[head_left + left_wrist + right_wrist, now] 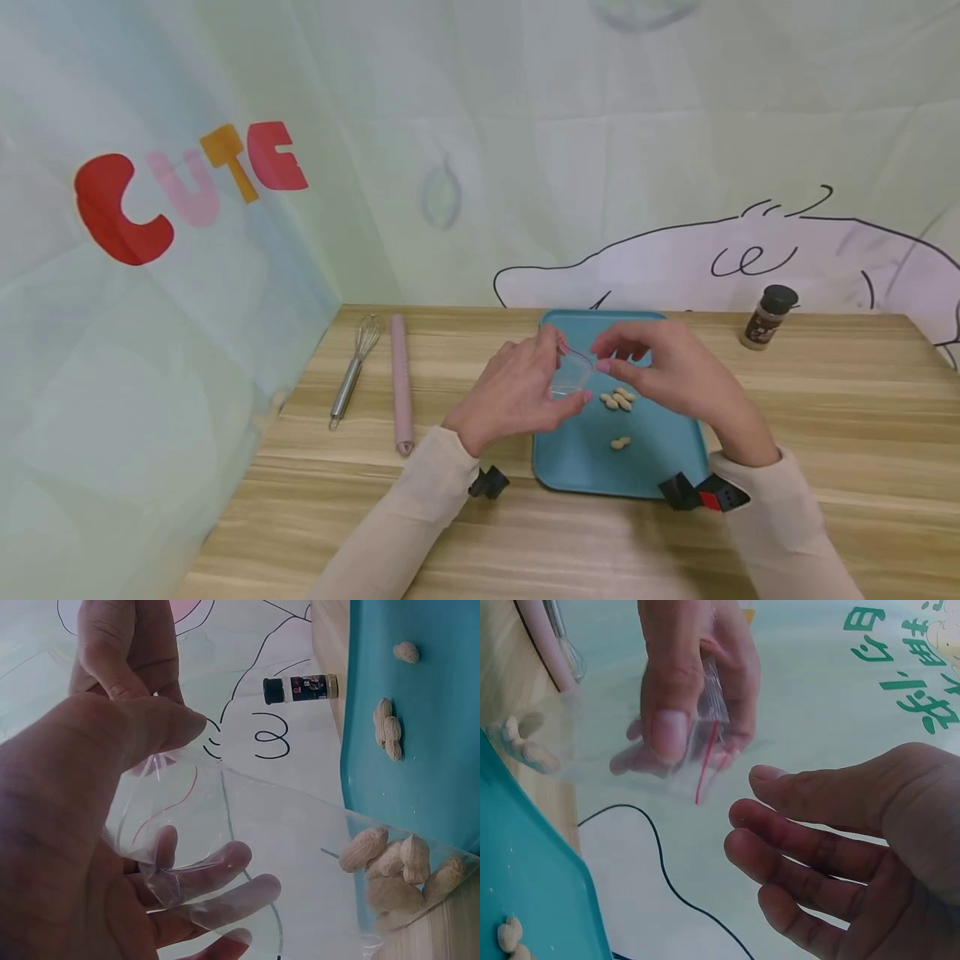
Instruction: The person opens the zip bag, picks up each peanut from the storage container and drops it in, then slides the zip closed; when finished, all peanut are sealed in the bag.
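We count two hands, one clear bag with a red line near its mouth, and one blue tray (645, 467) on the wooden table (262, 525). The left hand (517, 383) grips the bag (572, 373) between thumb and fingers near the mouth; the right hand (678, 367) is just beside it, unclenched, its fingers loosely bent and holding nothing.

In the left wrist view we make out about five bagged peanuts (415, 860), though they overlap too much for a sure count. On the tray we see one lone peanut (620, 443) nearer us and a small clump (618, 401) farther in, perhaps three; we cannot settle that number. Around the tray we have one whisk (347, 390) and one rolling pin (402, 383) to the left, and one spice jar (768, 317) upright at the back right. Four letters (201, 190) spell CUTE on the cloth (120, 350) at our left.

The bag is held up, and in the head view we see it over the left part of the tray. Its mouth points upward and its filled end downward, so its long axis runs from the red line down to the peanuts, somewhat tilted.
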Demonstrator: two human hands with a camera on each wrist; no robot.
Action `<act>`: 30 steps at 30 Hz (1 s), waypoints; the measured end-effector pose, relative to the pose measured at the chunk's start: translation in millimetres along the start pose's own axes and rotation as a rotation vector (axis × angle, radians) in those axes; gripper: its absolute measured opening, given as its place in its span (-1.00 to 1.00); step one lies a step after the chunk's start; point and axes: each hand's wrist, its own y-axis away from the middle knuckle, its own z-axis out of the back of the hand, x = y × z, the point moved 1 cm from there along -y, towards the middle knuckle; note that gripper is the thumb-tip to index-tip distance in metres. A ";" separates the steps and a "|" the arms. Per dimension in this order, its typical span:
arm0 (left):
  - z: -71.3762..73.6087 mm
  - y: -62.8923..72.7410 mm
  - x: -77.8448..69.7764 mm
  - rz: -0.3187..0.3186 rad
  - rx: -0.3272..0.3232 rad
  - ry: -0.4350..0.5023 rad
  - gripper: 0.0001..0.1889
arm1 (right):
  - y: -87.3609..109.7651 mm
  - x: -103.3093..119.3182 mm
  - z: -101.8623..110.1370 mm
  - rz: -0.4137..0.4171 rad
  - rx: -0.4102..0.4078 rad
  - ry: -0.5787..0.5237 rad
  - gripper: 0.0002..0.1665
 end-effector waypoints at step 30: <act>2.6 0.0 1.8 -0.003 -0.019 -0.010 -0.41 | 2.8 -73.7 -30.1 -0.201 0.648 -0.186 -0.88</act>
